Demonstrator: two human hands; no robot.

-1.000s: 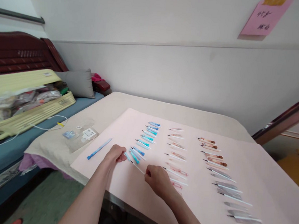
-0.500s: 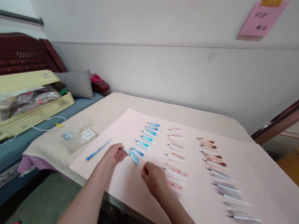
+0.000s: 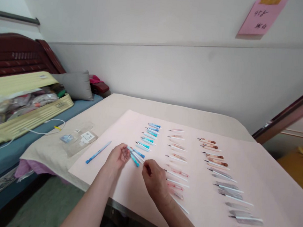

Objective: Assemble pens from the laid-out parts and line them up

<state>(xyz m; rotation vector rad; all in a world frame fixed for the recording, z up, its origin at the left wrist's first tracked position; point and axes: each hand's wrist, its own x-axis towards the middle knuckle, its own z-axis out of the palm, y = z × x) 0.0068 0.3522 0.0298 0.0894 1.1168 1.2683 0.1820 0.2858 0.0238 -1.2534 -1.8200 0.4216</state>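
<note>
Above the pink paper, my left hand is closed, pinching the pointed end of a light-blue pen barrel with a teal end. My right hand, fingers pressed together, holds the far end of a thin white pen refill, which runs toward the left fingertips. Whether the refill's tip is inside the barrel cannot be made out. A darker blue pen barrel lies just behind them. Left of my left hand is a lone blue pen.
Blue pens, pink pens and brown and grey pens lie in columns, many paired with white refills. Clear plastic bags are at the left. An open yellow case stands on the bed.
My hands stay close together, with the white refill now nearer the left fingertips. Another white refill shows below my right wrist. The view has shifted slightly.
</note>
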